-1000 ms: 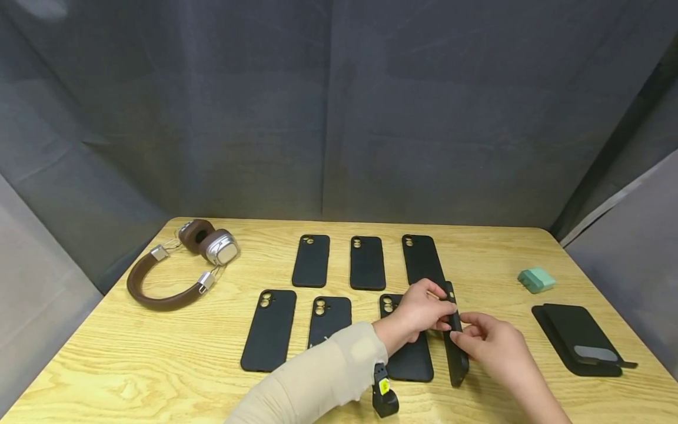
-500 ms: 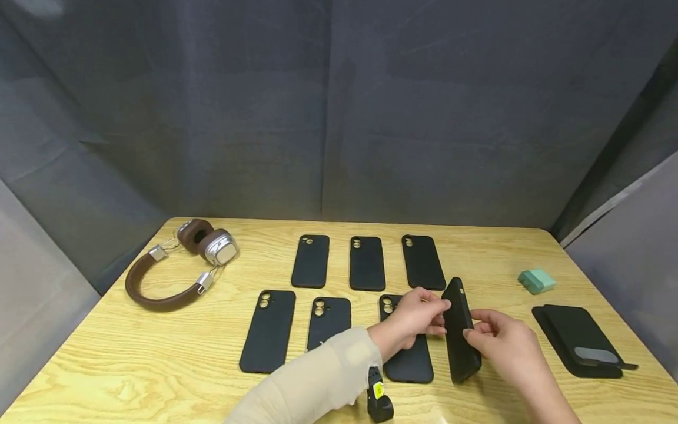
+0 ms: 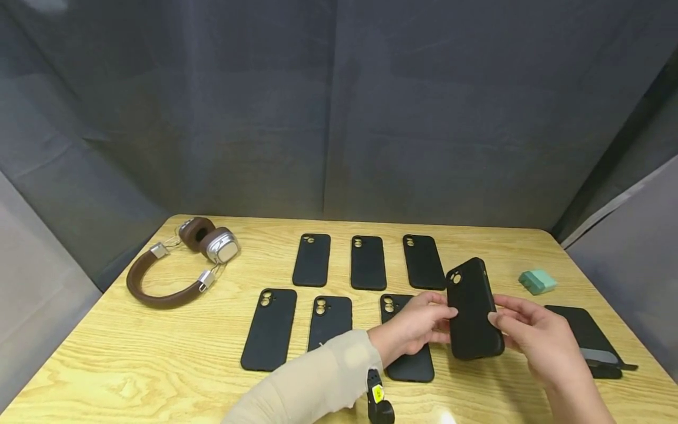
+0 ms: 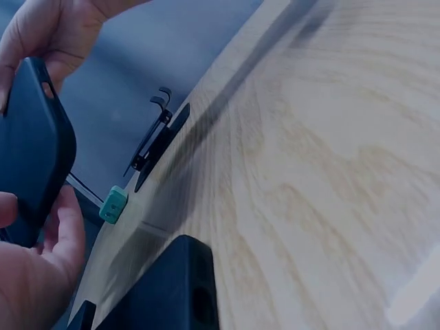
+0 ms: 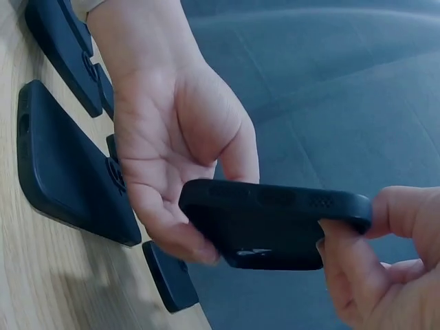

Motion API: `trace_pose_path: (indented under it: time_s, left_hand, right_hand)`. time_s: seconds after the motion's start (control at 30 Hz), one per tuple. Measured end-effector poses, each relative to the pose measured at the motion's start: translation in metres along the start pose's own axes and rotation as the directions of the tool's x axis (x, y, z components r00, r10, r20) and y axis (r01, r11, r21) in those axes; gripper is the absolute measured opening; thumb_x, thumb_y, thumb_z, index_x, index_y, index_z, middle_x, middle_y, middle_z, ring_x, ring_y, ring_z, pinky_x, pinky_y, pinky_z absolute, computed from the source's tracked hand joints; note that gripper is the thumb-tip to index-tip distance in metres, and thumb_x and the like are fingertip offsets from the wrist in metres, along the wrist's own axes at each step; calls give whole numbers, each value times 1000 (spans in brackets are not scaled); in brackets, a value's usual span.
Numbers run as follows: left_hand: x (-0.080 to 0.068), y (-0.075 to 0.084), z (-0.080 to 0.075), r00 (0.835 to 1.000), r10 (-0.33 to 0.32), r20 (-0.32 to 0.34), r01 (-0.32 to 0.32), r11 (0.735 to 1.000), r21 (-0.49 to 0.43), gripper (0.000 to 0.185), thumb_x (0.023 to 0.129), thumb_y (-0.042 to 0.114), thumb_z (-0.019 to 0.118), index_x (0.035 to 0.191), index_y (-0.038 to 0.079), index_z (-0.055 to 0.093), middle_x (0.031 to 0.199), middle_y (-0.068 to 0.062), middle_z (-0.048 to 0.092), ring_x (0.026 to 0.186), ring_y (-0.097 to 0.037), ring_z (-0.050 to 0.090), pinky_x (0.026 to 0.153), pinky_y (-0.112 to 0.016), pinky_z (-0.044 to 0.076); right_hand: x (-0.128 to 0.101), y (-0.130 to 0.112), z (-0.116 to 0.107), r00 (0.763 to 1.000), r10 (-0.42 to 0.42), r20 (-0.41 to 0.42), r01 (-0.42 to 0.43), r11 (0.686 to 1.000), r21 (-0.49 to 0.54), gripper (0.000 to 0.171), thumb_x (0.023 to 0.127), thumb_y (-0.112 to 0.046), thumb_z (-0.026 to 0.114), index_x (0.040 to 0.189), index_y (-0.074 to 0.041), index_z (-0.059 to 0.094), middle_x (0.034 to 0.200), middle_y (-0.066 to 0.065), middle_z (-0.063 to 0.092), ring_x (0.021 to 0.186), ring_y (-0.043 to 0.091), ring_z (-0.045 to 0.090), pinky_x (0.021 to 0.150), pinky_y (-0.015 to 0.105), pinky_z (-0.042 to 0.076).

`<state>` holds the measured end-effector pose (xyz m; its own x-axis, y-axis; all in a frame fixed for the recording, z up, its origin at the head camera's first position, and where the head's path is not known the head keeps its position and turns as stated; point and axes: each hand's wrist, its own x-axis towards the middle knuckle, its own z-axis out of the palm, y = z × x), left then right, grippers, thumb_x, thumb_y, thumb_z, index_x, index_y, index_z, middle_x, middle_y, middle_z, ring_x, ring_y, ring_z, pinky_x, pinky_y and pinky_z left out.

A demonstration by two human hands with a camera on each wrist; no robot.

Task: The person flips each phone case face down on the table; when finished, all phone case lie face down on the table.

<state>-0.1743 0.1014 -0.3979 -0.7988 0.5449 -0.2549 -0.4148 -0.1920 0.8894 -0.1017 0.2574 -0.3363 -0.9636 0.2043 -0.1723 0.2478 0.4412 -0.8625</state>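
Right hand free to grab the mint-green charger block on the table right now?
Probably not yet: the right hand shares its grip on the raised black phone case with the left hand. The path to the mint-green charger block looks open.

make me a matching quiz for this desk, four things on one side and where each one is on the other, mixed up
1. headphones
2. green charger
3. held phone case
4. black wallet case

a. between left hand and right hand, off the table
b. far left
c. right edge, partly behind the right hand
d. right side, beyond the wallet case

Pairs: 1-b, 2-d, 3-a, 4-c

Wooden table (image 3: pixel 159 365) bears six phone cases (image 3: pixel 269 328), headphones (image 3: pixel 177 262), wallet (image 3: pixel 593 341)
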Motion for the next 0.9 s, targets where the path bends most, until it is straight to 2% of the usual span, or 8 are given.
trace_pose_path:
  time_s: [0.13, 0.33, 0.47, 0.57, 0.63, 0.7, 0.83, 0.9]
  left_hand:
    - [0, 2, 1, 999, 30, -22, -30, 1000, 1, 21, 86, 0, 57, 102, 8, 47, 86, -7, 60, 68, -15, 60, 68, -37, 54]
    - [-3, 1, 6, 986, 71, -149, -51, 990, 132, 27, 82, -8, 60, 98, 7, 44, 84, -10, 59, 74, -27, 66, 68, -42, 55]
    - [-5, 2, 8, 977, 86, -197, -30, 963, 269, 30, 80, -7, 63, 99, 7, 44, 81, -8, 56, 69, -29, 66, 67, -41, 55]
    - [-7, 4, 9, 975, 79, -210, 8, 923, 385, 35, 78, -6, 65, 104, 8, 46, 78, -5, 54, 65, -26, 65, 62, -34, 53]
    - [-9, 5, 11, 977, 69, -204, 34, 885, 464, 40, 76, -6, 66, 108, 8, 46, 74, -4, 56, 62, -23, 64, 58, -29, 50]
    - [-11, 6, 14, 979, 57, -197, 64, 826, 559, 44, 76, -3, 68, 112, 8, 47, 71, -4, 58, 60, -20, 61, 55, -25, 45]
    - [-12, 8, 17, 980, 61, -190, 109, 634, 765, 51, 74, 5, 72, 119, 7, 49, 78, -6, 60, 62, -14, 57, 57, -23, 43]
    - [-12, 9, 18, 980, 61, -190, 125, 552, 824, 52, 73, 8, 73, 120, 6, 50, 81, -5, 58, 63, -12, 55, 59, -21, 44]
  right_hand:
    - [4, 3, -5, 1000, 17, 20, -18, 1000, 5, 58, 94, -23, 53, 138, 8, 32, 96, -12, 58, 79, -8, 55, 67, 22, 50]
    - [13, 17, -9, 996, 46, 76, -45, 999, -21, 55, 95, -20, 50, 137, 10, 32, 98, -6, 57, 78, -6, 55, 70, 24, 51]
    - [21, 31, -7, 992, 53, 111, -53, 999, -2, 54, 95, -16, 49, 136, 13, 30, 97, 0, 55, 78, -2, 56, 71, 27, 52]
    - [27, 40, -4, 989, 74, 128, -76, 997, 9, 53, 95, -15, 47, 135, 14, 30, 103, 8, 57, 80, 1, 58, 72, 28, 53]
    - [30, 45, -3, 987, 92, 133, -93, 996, 3, 52, 95, -15, 46, 134, 15, 31, 108, 16, 58, 82, 3, 60, 72, 29, 53]
    - [33, 49, -2, 984, 111, 137, -113, 994, 5, 51, 96, -15, 46, 133, 16, 32, 112, 20, 58, 82, 5, 61, 72, 30, 54]
    - [35, 55, 0, 980, 136, 146, -141, 990, 26, 50, 96, -14, 46, 132, 17, 32, 111, 21, 58, 82, 8, 62, 71, 31, 54]
    - [36, 57, 1, 979, 141, 149, -148, 989, 32, 50, 95, -13, 47, 132, 17, 32, 111, 22, 57, 82, 8, 61, 70, 31, 53]
